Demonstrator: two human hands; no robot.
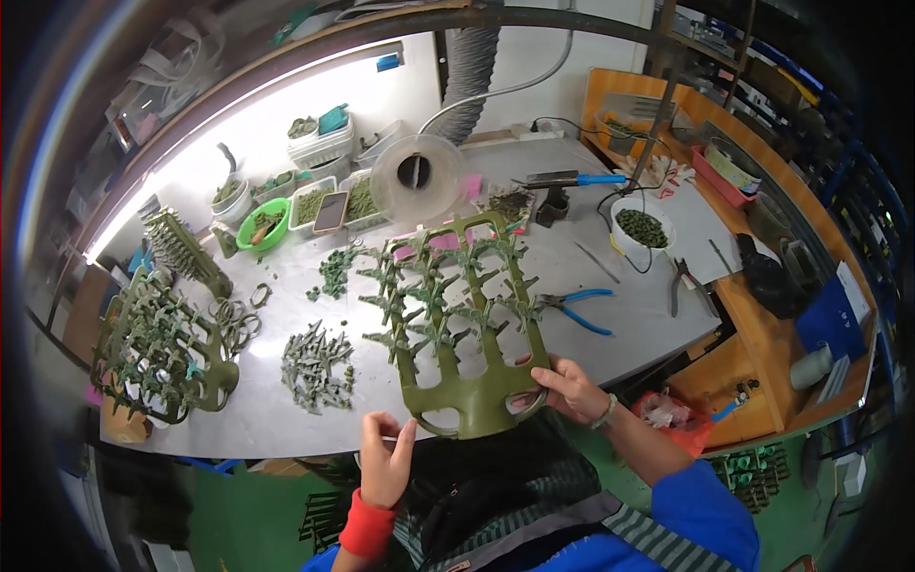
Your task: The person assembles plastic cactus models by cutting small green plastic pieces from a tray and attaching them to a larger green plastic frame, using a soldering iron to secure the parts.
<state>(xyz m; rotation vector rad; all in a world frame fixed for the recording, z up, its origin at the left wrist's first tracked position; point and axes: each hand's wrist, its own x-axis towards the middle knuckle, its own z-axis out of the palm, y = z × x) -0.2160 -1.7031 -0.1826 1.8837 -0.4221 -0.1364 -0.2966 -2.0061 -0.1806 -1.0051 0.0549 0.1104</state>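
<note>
My right hand [572, 391] grips the lower right corner of an olive-green plastic rack [469, 391], thumb on top and fingers underneath. The rack is held up above the front of the metal table, its long bars tilted away from me. Grey-green, branching small parts [436, 336] sit in rows along these bars. Beside the rack's lower left corner is my left hand [384, 462], with a red wristband. Its fingers are curled towards the thumb, and whatever they may hold is hidden. A loose pile of grey-green pointed pieces [317, 367] lies on the table to the left.
Blue-handled pliers [583, 310], dark-handled pliers [688, 286] and a blue-handled tool [577, 179] lie right. A white bowl [629, 246] holds green pieces. Left stands another loaded rack [214, 377]. A green basket [263, 240] and a phone [331, 212] are behind, near a clear funnel [443, 181].
</note>
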